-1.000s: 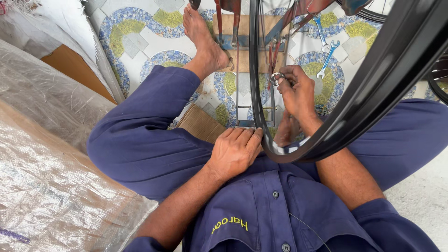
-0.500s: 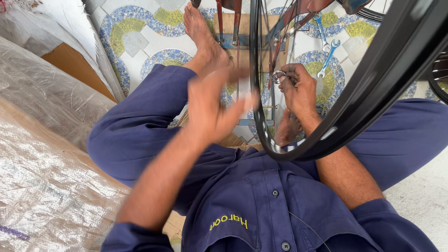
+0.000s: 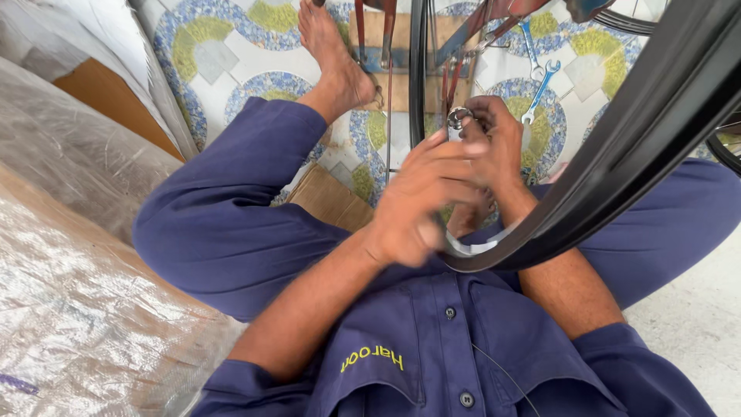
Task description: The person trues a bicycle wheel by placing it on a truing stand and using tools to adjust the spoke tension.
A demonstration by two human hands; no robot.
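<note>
One bicycle wheel (image 3: 617, 166), its black tyre and rim sweeping from the top right down to the person's lap, is the landmark here. Two hands meet inside its hoop, near the low curve of the rim. The right hand (image 3: 494, 143) is curled closed around one small metal spanner (image 3: 457, 118), whose ring end shows just above the knuckles. The left hand (image 3: 421, 201) lies just in front of it, fingers half bent and touching the right hand's fingers; motion blur smears it, so I cannot tell whether it grips anything.

Beyond the wheel, on the patterned tiled floor (image 3: 224, 58), lie two blue spanners (image 3: 536, 85), one partly crossing the other. One bare foot (image 3: 332, 58) rests on the floor to the left of the wheel, its toes cut off by the top edge. One flat piece of brown cardboard (image 3: 328, 202) lies on the floor under the bent knee, left of the wheel's lowest point. Further left sit plastic-wrapped bundles (image 3: 69, 309); their contents are hard to make out.

The wheel's upper part runs out of the picture, and its spokes are too thin and blurred to count. Red and dark metal bars (image 3: 378, 35) behind the rim are cut off at the top. A second tyre (image 3: 725, 150) shows only as a sliver at the right edge.
</note>
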